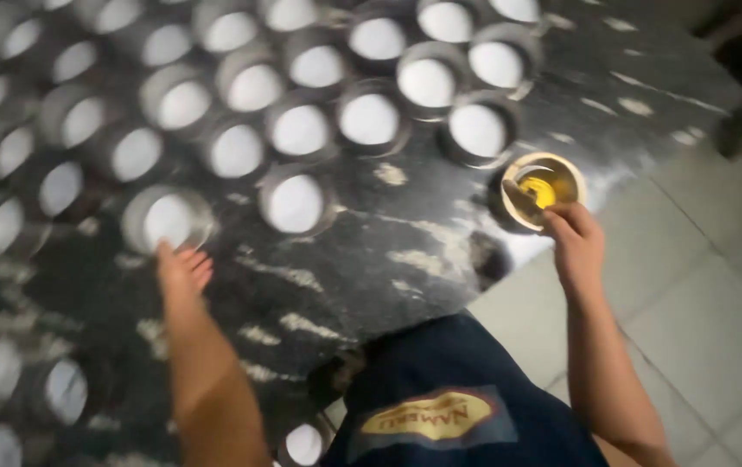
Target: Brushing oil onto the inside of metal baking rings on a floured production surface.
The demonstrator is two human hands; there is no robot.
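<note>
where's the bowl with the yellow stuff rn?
Head view, right side: the small bowl of yellow liquid sits at the dark table's edge, just above the right hand, beside the nearest round tin.

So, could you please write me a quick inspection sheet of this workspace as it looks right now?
Surface: dark metal table, smeared with pale streaks.
Job's things: small bowl with yellow liquid and what looks like a brush, at the table's right edge; round metal tins with white insides in rows.
Clutter: nothing seen.
Hands: left hand beside the nearest tin, contact unclear through blur; right hand at the bowl's rim.
Cables: nothing seen.
Surroundings: pale tiled floor; the person's dark apron with a yellow patch.
</note>
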